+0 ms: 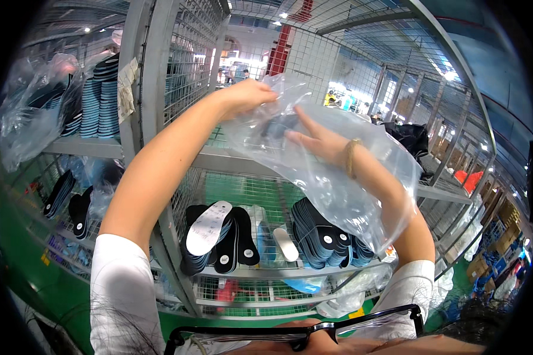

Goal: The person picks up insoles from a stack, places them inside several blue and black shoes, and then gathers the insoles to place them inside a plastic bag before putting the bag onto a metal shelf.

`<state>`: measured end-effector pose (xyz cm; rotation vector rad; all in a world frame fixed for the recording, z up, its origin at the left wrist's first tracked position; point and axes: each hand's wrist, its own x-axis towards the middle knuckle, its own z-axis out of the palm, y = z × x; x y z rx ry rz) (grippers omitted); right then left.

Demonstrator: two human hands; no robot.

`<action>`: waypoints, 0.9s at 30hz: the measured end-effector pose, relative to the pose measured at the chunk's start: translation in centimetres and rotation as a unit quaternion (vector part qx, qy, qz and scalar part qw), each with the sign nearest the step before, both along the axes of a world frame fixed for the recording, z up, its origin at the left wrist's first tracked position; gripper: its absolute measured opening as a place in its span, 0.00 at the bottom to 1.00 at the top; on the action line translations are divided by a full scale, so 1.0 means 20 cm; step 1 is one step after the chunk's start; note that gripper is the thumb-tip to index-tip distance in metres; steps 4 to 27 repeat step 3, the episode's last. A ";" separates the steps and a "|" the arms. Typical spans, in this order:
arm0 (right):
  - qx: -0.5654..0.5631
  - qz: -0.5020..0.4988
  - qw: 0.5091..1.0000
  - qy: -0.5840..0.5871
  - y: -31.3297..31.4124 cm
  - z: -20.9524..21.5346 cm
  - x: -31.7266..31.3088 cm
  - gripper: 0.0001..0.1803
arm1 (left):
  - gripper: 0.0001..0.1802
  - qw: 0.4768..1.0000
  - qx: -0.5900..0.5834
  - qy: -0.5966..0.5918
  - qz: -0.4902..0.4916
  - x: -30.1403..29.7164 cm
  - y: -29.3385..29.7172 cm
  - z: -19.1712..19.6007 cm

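Observation:
Raised in front of me is a clear plastic bag (337,183). My left hand (247,94) pinches the bag's upper edge from outside. My right hand (314,139) and forearm reach up inside the bag, fingers spread toward a small dark item (276,126) near the bag's top. A woven band circles my right wrist. Whether my right hand touches the dark item I cannot tell through the crinkled plastic.
A grey wire-mesh shelving rack (160,77) stands ahead. Its lower shelf (290,271) holds stacks of dark insoles (323,234) and a white insole (207,228). Bagged striped insoles (100,97) sit at upper left. The floor (18,236) is green. More wire cages stretch to the right.

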<state>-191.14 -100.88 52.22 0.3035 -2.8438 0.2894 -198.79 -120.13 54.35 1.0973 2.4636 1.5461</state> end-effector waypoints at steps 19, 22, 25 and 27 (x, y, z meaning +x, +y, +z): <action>-0.065 0.131 0.984 0.099 -0.02 0.01 -0.05 0.46 | 0.19 0.998 0.019 0.030 -0.060 0.02 0.02 0.01; -0.065 0.131 0.984 0.099 -0.02 0.01 -0.05 0.46 | 0.19 0.998 0.019 0.030 -0.060 0.02 0.02 0.01; -0.065 0.131 0.984 0.099 -0.02 0.01 -0.05 0.46 | 0.19 0.998 0.019 0.030 -0.060 0.02 0.02 0.01; -0.065 0.131 0.984 0.099 -0.02 0.01 -0.05 0.46 | 0.19 0.998 0.019 0.030 -0.060 0.02 0.02 0.01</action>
